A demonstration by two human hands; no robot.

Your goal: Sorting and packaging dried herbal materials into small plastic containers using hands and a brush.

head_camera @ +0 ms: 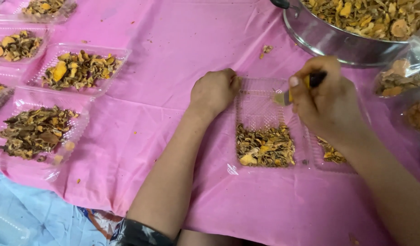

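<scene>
A clear plastic tray (257,105) lies on the pink tablecloth (173,68), its near half filled with dried brown and yellow pieces (265,146). My left hand (213,91) rests fisted on the tray's far left corner, holding it down. My right hand (326,102) grips a small tool with a yellow and black handle (310,81), whose metal tip (281,97) hovers over the bare far half of the tray. A second partly hidden tray with more pieces (332,155) sits under my right wrist.
A large metal pan (333,41) heaped with the same dried pieces stands at the far right. Several filled clear trays (80,68) (35,132) (16,45) line the left side. Bagged pieces (399,77) lie at the right edge. Blue cloth (28,214) shows at bottom left.
</scene>
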